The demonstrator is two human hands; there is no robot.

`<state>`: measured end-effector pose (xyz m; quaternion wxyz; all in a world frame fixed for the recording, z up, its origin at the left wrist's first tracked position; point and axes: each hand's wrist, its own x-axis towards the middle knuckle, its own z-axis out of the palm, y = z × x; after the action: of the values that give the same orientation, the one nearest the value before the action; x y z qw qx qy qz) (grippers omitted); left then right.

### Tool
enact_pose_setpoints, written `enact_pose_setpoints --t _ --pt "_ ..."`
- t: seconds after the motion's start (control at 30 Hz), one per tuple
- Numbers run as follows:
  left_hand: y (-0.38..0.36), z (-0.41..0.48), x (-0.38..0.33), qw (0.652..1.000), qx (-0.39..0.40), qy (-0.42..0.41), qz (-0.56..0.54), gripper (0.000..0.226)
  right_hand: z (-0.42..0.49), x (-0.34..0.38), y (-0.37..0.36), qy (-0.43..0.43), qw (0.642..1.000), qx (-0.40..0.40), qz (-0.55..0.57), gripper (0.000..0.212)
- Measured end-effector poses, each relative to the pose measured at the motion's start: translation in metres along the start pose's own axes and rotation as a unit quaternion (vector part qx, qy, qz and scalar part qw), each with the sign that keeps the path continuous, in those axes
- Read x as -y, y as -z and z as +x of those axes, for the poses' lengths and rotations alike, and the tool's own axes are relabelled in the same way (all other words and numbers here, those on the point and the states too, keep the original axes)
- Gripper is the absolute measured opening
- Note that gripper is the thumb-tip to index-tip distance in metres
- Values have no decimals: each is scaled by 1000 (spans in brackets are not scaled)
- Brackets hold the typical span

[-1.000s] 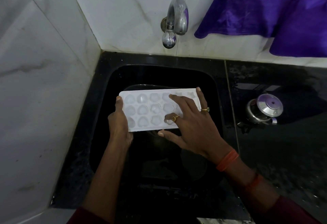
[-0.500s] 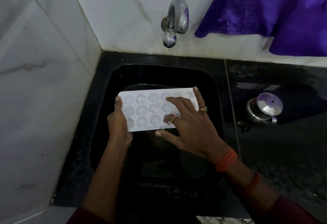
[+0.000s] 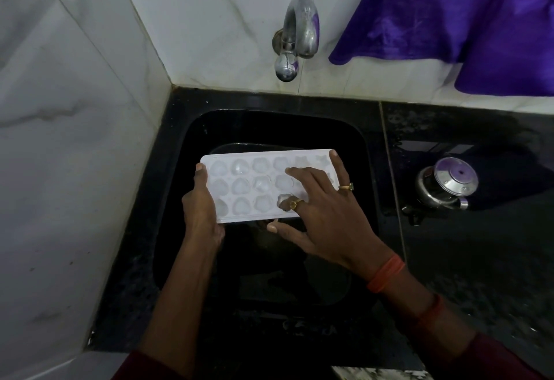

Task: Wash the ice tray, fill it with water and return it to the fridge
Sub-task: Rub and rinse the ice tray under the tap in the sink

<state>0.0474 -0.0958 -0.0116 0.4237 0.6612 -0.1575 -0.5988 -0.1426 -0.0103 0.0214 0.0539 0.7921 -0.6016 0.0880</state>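
Over the black sink [image 3: 269, 127], the white ice tray [image 3: 248, 189] lies flat, cups facing up, its long side running left to right, while the left hand [image 3: 200, 214] grips its left end and the right hand [image 3: 326, 214] rests spread-out fingers on its right end.

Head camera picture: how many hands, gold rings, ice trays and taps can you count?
hands: 2, the left hand and the right hand
gold rings: 2
ice tray: 1
tap: 1
Total: 6
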Motion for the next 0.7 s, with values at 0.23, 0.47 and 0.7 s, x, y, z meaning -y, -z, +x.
enact_pose_setpoints --t 0.23,0.47,0.7 --pt "-1 0 -2 1000 2 2 -4 45 2 -3 2 -2 1000 -20 4 57" --pt "-2 0 -4 1000 -2 3 -2 47 5 -8 3 -7 999 -30 -8 60" --pt "-1 -3 -6 1000 2 6 -8 48 5 -7 2 -11 1000 -28 -1 58"
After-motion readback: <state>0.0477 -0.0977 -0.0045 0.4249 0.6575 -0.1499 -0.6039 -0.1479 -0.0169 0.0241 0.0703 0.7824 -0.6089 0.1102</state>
